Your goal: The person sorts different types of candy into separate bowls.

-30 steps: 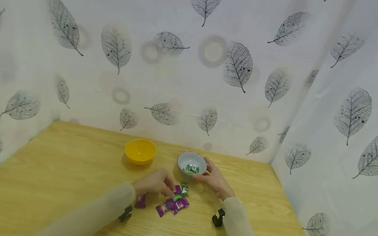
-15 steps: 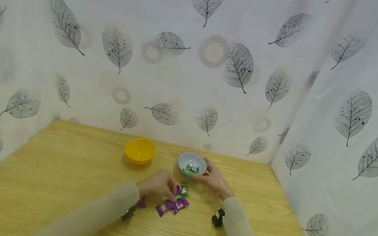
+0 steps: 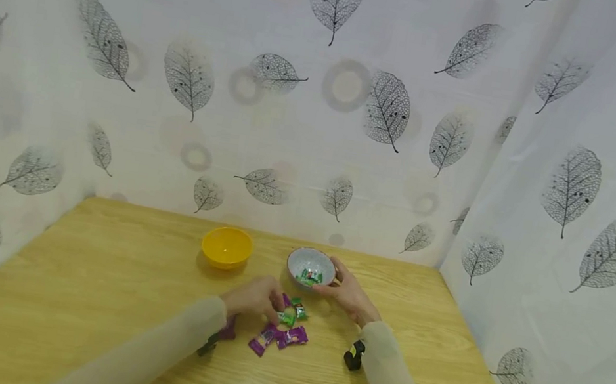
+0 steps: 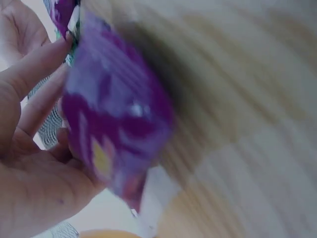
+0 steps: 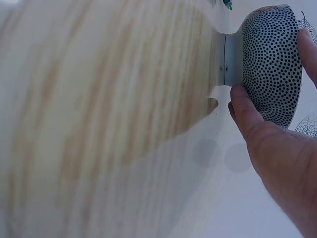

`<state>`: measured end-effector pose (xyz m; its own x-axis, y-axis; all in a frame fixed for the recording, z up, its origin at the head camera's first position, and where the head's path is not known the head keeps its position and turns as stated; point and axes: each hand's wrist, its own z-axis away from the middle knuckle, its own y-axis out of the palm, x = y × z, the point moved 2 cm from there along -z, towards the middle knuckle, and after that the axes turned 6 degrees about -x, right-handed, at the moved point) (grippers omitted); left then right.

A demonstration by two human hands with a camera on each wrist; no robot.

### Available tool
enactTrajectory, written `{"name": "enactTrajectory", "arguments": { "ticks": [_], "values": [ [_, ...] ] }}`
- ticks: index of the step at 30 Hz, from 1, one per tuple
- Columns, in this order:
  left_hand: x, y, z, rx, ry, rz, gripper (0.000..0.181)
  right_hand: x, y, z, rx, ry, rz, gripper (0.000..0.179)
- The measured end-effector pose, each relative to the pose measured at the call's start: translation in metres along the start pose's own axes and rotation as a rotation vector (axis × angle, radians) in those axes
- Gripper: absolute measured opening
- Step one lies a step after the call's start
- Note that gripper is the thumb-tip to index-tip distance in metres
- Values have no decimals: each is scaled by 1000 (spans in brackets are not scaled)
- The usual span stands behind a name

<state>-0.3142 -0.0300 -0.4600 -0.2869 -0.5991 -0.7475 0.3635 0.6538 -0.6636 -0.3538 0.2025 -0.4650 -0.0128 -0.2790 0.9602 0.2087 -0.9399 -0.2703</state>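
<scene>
In the head view my left hand reaches in from the left, its curled fingertips pinching the end of a green-wrapped candy. Another green candy lies just beyond. Two purple-wrapped candies lie nearer me, and one more purple candy shows behind the fingers. Under the left wrist sits a purple candy, large and blurred in the left wrist view. My right hand grips the right side of a bowl, dotted outside, with several green candies inside.
A yellow bowl stands to the left of the dotted one on the wooden table. White curtains with leaf prints hang behind the table and along its sides. A black wrist device sits under the right sleeve.
The left fingers have shifted among the candies, and the purple and green pieces have spread slightly apart. My right hand has stayed on the dotted bowl.
</scene>
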Motion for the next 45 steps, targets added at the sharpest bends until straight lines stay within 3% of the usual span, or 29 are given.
{"name": "enactTrajectory", "arguments": {
  "ticks": [6,12,22,27,33,40,45],
  "values": [
    [6,-7,-1,40,-12,20,21,-3,0,-1,-12,2,-8,98],
    [12,-10,-2,106,28,54,20,-4,2,2,-14,-3,-14,97],
    [17,-13,-6,156,39,64,8,-4,4,1,3,-1,-34,98],
    [21,-16,-7,187,36,122,8,-5,2,1,1,2,-33,97],
    [23,-20,-4,223,53,116,8,-7,3,3,5,0,-9,98],
    [17,-36,-8,177,89,112,9,-1,3,2,2,-17,-17,97],
    [15,-45,-13,125,95,162,8,2,2,2,10,-2,-26,98]
  ]
}}
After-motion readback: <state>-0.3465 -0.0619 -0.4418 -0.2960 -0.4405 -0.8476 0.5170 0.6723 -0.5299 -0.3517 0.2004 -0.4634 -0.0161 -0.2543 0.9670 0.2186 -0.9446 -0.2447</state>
